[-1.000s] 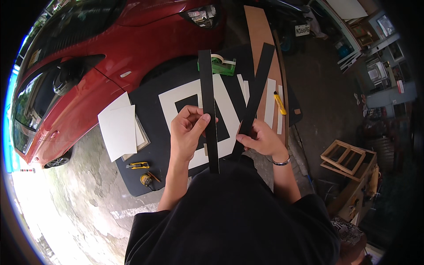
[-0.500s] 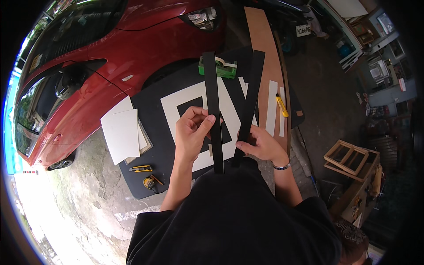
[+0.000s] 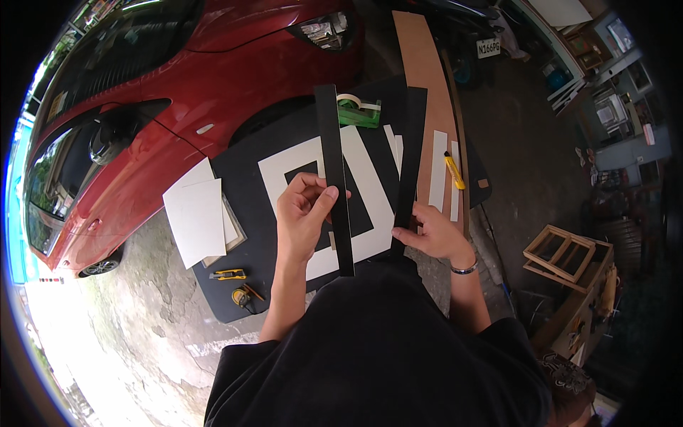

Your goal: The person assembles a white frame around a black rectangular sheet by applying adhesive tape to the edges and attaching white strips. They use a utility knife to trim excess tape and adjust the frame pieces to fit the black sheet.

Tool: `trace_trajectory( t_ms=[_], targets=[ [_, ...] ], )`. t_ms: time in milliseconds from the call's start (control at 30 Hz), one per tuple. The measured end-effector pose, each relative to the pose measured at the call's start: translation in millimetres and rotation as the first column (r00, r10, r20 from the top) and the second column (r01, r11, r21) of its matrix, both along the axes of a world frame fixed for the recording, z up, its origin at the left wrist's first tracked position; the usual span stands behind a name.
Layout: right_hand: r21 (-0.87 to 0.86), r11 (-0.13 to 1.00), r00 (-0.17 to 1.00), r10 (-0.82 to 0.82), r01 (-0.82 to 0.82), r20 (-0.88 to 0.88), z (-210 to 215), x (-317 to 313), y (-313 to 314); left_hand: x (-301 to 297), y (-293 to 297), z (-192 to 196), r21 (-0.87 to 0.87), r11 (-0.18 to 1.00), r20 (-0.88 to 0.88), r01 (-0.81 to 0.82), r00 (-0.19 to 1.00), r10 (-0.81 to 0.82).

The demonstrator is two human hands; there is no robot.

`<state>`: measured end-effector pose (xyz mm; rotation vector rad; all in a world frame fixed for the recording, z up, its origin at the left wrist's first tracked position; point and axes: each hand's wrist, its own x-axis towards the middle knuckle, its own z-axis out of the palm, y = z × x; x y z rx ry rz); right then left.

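My left hand [image 3: 304, 213] pinches a long black strip [image 3: 333, 142] with a thin pale edge, held lengthwise away from me. In my right hand [image 3: 432, 232] is a second black strip [image 3: 412, 156], gripped near its lower part and leaning slightly right at the top. Beneath them a white rectangular mat board frame [image 3: 284, 165] with a cut-out middle lies on the black table [image 3: 249, 149]. A green tape dispenser [image 3: 361, 114] with a pale roll stands beyond the frame, partly behind the left strip.
White sheets [image 3: 199, 220] are stacked at the table's left. A yellow cutter [image 3: 228, 274] and a tape measure [image 3: 242, 295] lie near them. On the brown board [image 3: 421, 57] at right rest white strips [image 3: 437, 171] and another yellow cutter [image 3: 454, 171]. A red car [image 3: 178, 121] stands close behind.
My hands have moved a little apart. The left strip has shifted left and now tilts left at its top; the right strip has turned more upright and its lower part has moved right.
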<state>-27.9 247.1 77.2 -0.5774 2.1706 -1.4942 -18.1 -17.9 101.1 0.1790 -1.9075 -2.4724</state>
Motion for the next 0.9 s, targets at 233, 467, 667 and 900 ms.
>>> trace_trajectory(
  t_ms=[233,467,667,900],
  targets=[
    [0.019,1.000,1.000,-0.009,0.010,-0.020,-0.3,-0.8,-0.6,-1.2,0.3,0.5,-0.020,1.000,-0.003,-0.001,1.000,0.001],
    [0.011,1.000,0.999,-0.020,0.021,-0.038,-3.5,-3.3,-2.7,-0.9,-1.6,-1.9,-0.022,1.000,-0.004,0.002,1.000,-0.002],
    [-0.026,0.997,0.996,-0.072,0.073,0.045,-4.6,-5.7,-3.7,1.2,-3.1,-4.8,-0.011,1.000,-0.004,0.001,1.000,-0.001],
    [-0.341,0.906,0.960,-0.189,0.251,0.204,4.5,-8.0,-14.4,3.9,-4.9,-4.1,-0.010,1.000,-0.006,0.000,1.000,0.000]
  ],
)
